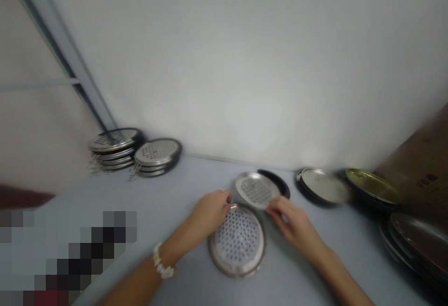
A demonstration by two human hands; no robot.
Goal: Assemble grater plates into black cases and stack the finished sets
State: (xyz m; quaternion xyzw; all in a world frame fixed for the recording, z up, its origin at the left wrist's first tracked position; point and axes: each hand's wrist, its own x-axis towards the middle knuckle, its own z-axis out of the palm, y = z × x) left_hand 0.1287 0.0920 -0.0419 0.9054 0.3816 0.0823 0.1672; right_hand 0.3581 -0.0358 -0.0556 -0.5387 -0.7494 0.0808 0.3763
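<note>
A round perforated metal disc point(240, 243) with a raised rim lies on the grey table in front of me. My left hand point(212, 210), a pale beaded bracelet on its wrist, is closed at this disc's upper left edge. What its fingers pinch, if anything, I cannot make out. Just beyond is a second round metal plate point(255, 190) with a textured or perforated middle, slightly blurred. My right hand point(289, 219) pinches that plate by its near right edge. Partly hidden behind it is a black curved piece point(278, 183).
Stacks of perforated metal discs point(115, 140) point(157, 152) stand at the far left by the wall. To the right are plain metal discs point(324, 187), a yellowish round dish point(373, 187), dark round pans point(420, 236) and a cardboard box point(420, 166).
</note>
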